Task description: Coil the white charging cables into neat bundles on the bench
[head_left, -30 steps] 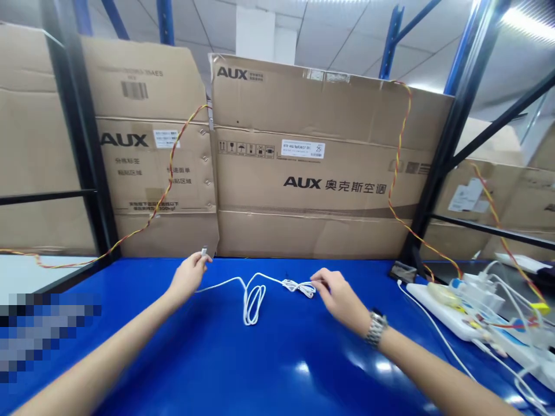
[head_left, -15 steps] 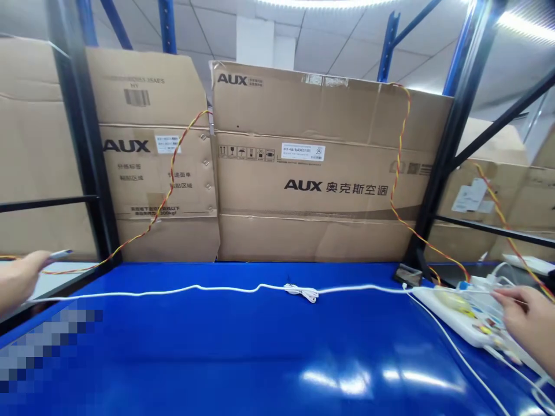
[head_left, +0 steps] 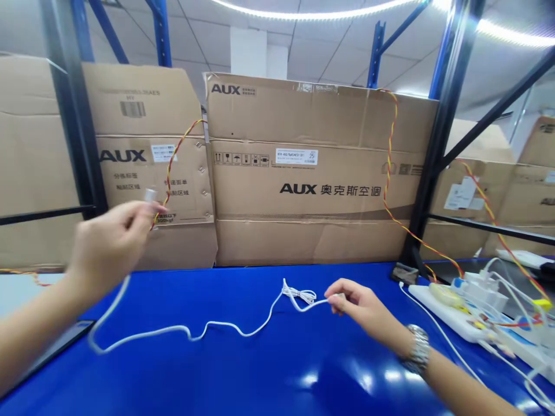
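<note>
White cable (head_left: pixel 225 328) on blue table (head_left: pixel 260 381); brown boxes (head_left: pixel 321 173); red-yellow wire (head_left: pixel 392 190).

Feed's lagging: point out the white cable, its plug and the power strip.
white cable (head_left: pixel 243 334), head view, slack middle stretch.
plug (head_left: pixel 150 195), head view, silvery tip.
power strip (head_left: pixel 446 320), head view, bare near edge.

Bright ceiling strip light (head_left: pixel 312 13) — glare on tabletop (head_left: pixel 303 378) — edges bowed.

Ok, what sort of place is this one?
Probably a warehouse or factory workbench: AUX cartons behind a blue bench top, steel rack posts, a loaded power strip; left hand and right hand hold a white cable.
</note>
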`<action>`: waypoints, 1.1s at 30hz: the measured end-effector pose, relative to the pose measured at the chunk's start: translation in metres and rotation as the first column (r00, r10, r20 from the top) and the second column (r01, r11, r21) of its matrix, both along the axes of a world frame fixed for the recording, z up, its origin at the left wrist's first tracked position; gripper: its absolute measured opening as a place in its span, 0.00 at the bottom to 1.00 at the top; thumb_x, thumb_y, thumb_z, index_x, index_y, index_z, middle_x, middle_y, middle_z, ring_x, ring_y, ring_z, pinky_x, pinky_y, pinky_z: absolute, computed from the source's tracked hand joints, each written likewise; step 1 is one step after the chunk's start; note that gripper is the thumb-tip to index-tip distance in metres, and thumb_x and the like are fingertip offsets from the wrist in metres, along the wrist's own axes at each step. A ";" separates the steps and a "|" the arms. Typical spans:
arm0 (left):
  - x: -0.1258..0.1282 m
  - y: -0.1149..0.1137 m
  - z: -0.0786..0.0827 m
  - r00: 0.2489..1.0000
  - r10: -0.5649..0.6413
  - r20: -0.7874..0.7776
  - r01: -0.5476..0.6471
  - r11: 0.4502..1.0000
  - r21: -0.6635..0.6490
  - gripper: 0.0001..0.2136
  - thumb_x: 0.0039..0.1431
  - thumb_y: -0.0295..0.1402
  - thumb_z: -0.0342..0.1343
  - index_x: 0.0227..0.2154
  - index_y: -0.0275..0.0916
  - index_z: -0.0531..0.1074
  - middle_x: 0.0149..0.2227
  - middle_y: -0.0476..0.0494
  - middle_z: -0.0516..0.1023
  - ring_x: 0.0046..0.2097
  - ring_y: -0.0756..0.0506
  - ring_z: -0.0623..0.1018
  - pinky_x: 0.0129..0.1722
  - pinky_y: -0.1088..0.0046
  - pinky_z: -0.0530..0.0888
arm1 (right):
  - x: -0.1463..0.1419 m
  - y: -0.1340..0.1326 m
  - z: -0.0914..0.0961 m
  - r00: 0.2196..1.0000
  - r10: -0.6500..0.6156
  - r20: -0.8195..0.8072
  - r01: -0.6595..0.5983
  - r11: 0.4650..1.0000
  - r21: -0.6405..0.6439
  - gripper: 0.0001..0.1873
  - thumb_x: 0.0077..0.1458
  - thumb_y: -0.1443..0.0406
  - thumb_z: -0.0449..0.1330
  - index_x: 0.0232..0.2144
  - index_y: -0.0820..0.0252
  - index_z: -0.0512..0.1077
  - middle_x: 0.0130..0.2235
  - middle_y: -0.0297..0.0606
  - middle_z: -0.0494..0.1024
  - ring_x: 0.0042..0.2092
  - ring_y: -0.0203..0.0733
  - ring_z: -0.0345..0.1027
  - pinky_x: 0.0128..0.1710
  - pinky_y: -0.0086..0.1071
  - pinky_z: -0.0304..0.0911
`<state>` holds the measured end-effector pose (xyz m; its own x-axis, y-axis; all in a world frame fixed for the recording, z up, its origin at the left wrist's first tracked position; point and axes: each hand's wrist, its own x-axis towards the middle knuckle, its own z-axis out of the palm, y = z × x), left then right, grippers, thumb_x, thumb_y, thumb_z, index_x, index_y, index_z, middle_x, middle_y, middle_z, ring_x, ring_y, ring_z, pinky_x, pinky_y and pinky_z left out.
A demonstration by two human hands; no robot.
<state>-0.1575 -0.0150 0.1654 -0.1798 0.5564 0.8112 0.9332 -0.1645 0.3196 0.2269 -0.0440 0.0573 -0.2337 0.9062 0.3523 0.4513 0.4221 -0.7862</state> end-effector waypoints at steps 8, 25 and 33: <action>0.150 0.010 -0.122 0.708 -0.644 0.289 0.700 0.586 -0.408 0.18 0.58 0.39 0.38 0.26 0.41 0.72 0.28 0.48 0.76 0.33 0.46 0.73 0.41 0.71 0.65 | -0.081 0.045 -0.032 0.962 0.194 -0.190 -0.177 0.979 0.100 0.07 0.53 0.61 0.53 0.34 0.58 0.61 0.23 0.28 0.68 0.26 0.34 0.64 0.28 0.30 0.61; 0.141 0.013 -0.153 0.648 -0.518 0.559 0.762 0.443 -0.473 0.18 0.58 0.45 0.36 0.23 0.39 0.63 0.21 0.54 0.58 0.25 0.51 0.60 0.25 0.76 0.58 | -0.080 0.053 -0.064 0.924 0.184 -0.336 -0.235 0.965 -0.116 0.08 0.50 0.62 0.57 0.34 0.59 0.67 0.29 0.33 0.68 0.29 0.35 0.62 0.29 0.29 0.61; 0.141 0.015 -0.153 0.622 -0.496 0.606 0.782 0.354 -0.513 0.19 0.58 0.45 0.37 0.25 0.39 0.65 0.17 0.55 0.56 0.22 0.51 0.59 0.22 0.77 0.56 | -0.074 0.050 -0.050 0.983 0.074 -0.171 -0.057 0.993 0.102 0.05 0.50 0.64 0.57 0.26 0.59 0.66 0.29 0.32 0.69 0.33 0.36 0.62 0.36 0.31 0.58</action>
<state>-0.0169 0.0001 0.0123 0.3558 0.9293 0.0987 0.4644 -0.2674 0.8443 0.1533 0.0057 0.0074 -0.2191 0.8507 0.4778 0.2800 0.5239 -0.8044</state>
